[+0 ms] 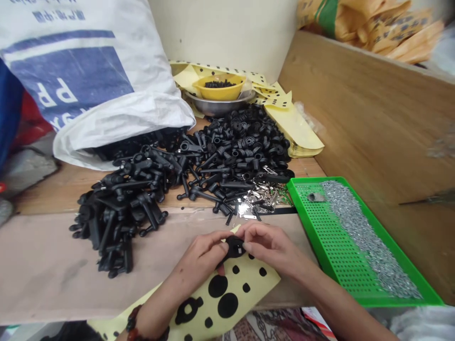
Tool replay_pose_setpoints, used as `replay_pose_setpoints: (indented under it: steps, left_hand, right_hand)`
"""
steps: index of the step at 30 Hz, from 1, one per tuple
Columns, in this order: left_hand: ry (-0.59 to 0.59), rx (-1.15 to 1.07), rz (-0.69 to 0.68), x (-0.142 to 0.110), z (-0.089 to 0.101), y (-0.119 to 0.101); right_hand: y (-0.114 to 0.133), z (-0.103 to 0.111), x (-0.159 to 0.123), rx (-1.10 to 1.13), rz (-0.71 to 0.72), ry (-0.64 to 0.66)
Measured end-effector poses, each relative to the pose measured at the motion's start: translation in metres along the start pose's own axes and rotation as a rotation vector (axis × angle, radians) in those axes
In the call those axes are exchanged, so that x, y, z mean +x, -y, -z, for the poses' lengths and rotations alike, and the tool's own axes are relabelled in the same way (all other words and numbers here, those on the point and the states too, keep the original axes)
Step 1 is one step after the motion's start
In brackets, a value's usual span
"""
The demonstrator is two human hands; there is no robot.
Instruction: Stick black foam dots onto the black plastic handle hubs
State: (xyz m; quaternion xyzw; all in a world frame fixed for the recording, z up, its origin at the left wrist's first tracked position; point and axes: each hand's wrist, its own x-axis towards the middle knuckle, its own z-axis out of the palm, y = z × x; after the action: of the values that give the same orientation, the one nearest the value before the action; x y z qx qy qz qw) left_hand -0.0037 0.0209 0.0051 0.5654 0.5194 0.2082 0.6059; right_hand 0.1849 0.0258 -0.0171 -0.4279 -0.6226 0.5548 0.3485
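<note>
My left hand and my right hand meet near the table's front edge, fingers pinched together on a small round black plastic part. They hover over a yellow backing sheet with black round and keyed cut-out shapes. Just behind the hands lies a small heap of shiny metal clips. Further back spreads a big pile of black plastic handles and round knobs.
A green perforated tray with a strip of small silver screws sits on the right. At the back, a white woven sack, a yellow bowl of black bits in a steel dish, yellow sheets, and a wooden board.
</note>
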Motion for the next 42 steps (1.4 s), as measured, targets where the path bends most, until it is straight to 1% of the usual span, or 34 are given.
replay_pose_setpoints:
  steps: [3, 10, 15, 19, 23, 26, 29, 32, 34, 35, 37, 40, 42]
  left_hand:
    - [0.002, 0.018, -0.002, 0.002, -0.001, 0.005]
    - [0.019, -0.023, 0.008, 0.005, -0.003, 0.014]
    - [-0.009, -0.012, -0.001, 0.005, -0.004, 0.014]
    - [-0.027, -0.004, 0.016, 0.005, -0.005, 0.013]
    - [-0.062, 0.038, 0.024, 0.004, -0.006, 0.014]
    - [-0.11, 0.019, 0.034, 0.004, -0.006, 0.016]
    - [-0.148, -0.029, 0.019, 0.003, -0.005, 0.018]
    - [-0.164, -0.067, 0.001, 0.001, -0.005, 0.019]
    - [-0.176, -0.065, -0.004, -0.001, -0.006, 0.019]
    - [-0.184, -0.056, -0.005, -0.002, -0.006, 0.019]
    - [-0.194, -0.044, -0.013, -0.004, -0.008, 0.02]
    - [-0.174, -0.145, -0.019, -0.007, -0.014, 0.019]
    - [-0.166, -0.243, 0.002, -0.01, -0.018, 0.017]
  right_hand:
    - [-0.001, 0.0, 0.0, -0.012, 0.004, 0.004]
    - [-0.002, 0.0, 0.001, -0.033, -0.001, 0.003]
    - [-0.002, -0.001, 0.001, -0.065, 0.009, 0.014]
    - [0.0, -0.002, 0.0, -0.089, 0.013, 0.027]
    - [0.001, 0.001, -0.003, -0.117, 0.003, 0.036]
    - [-0.004, 0.003, -0.008, 0.011, -0.108, 0.058]
    - [-0.013, -0.001, -0.013, 0.231, -0.211, -0.003]
    - [-0.019, -0.006, -0.015, 0.384, -0.213, -0.081]
    - [-0.02, -0.008, -0.014, 0.417, -0.19, -0.13]
    - [-0.019, -0.009, -0.013, 0.392, -0.176, -0.143]
    - [-0.015, -0.01, -0.01, 0.238, -0.114, -0.126]
    - [-0.01, -0.017, -0.005, -0.088, 0.064, -0.027]
    - [-0.007, -0.024, -0.002, -0.195, 0.173, -0.001]
